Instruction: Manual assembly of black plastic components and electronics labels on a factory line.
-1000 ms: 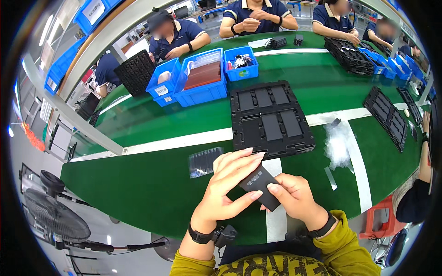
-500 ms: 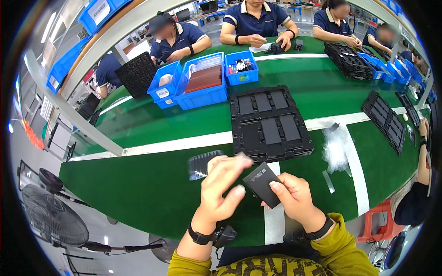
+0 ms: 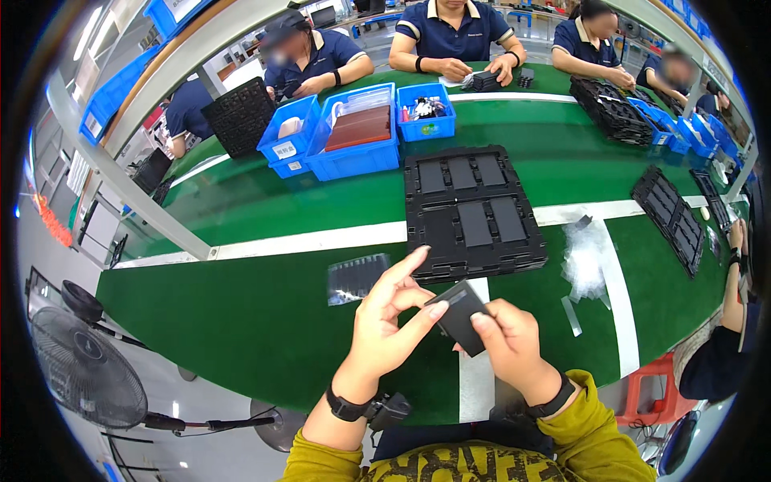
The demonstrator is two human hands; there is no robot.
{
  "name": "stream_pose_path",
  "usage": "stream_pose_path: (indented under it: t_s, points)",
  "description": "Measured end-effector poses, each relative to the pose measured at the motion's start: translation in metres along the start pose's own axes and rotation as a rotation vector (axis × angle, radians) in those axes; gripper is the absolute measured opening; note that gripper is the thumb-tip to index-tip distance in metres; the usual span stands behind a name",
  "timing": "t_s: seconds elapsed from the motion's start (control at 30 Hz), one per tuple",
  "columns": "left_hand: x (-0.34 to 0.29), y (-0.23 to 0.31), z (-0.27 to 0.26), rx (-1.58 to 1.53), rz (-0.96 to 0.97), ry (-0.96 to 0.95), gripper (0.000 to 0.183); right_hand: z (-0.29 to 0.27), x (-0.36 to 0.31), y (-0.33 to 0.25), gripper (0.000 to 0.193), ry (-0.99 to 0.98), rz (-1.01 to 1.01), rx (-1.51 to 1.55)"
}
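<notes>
A flat black rectangular piece (image 3: 466,325), like a slim battery pack, is tilted in front of me over the near edge of the green table. My right hand (image 3: 514,341) grips its right side, thumb on top and fingers underneath. At its upper left corner, my left hand (image 3: 389,321) pinches with the thumb while the index finger points up and away. A pale strip shows along the piece's top end; I cannot tell whether it is tape or glare. Just beyond lies a stack of black trays (image 3: 438,233), several dark flat pieces in the top tray's slots.
Left of the trays lies a clear sheet of strips (image 3: 357,279). Clear film pieces (image 3: 585,261) are heaped on the right, near another black tray (image 3: 671,217). Blue bins (image 3: 353,153) stand farther back. Co-workers sit across the table; another person's arm (image 3: 732,281) reaches in at right.
My left hand has closed in on the piece, its thumb now on the upper left corner. The piece has tilted, and its printed mark no longer shows clearly.
</notes>
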State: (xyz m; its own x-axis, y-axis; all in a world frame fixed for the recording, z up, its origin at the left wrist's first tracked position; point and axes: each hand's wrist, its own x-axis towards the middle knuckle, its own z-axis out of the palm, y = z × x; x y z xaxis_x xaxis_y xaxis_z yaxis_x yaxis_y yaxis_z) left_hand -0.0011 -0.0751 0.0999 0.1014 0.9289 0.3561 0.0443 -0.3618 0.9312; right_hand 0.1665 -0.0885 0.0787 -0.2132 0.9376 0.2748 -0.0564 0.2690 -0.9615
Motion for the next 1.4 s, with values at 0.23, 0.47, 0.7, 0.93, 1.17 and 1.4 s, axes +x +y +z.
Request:
stream_pose_path:
  t_s: [0.23, 0.47, 0.7, 0.93, 1.17, 1.4]
  points:
    - [0.008, -0.022, 0.01, -0.474, 0.161, -0.194, 0.1, -0.007, 0.001, 0.012, 0.034, -0.526, 0.505, 1.004]
    - [0.001, -0.01, -0.003, -0.186, 0.295, -0.042, 0.078, 0.008, -0.001, 0.016, 0.036, -0.514, 0.37, 0.472]
    - [0.0, 0.002, -0.008, 0.091, 0.362, 0.069, 0.037, -0.002, 0.0, -0.003, 0.014, -0.242, -0.255, -0.126]
    - [0.007, 0.007, -0.017, 0.266, 0.272, -0.07, 0.031, 0.002, 0.0, 0.006, 0.013, -0.299, -0.169, -0.12]
    - [0.009, 0.001, -0.014, 0.516, 0.391, 0.164, 0.03, 0.017, -0.003, 0.01, 0.015, -0.205, 0.131, 0.271]
    - [0.004, -0.01, -0.043, 0.722, 0.402, 0.302, 0.032, 0.014, 0.008, 0.013, 0.018, -0.029, 0.149, 0.293]
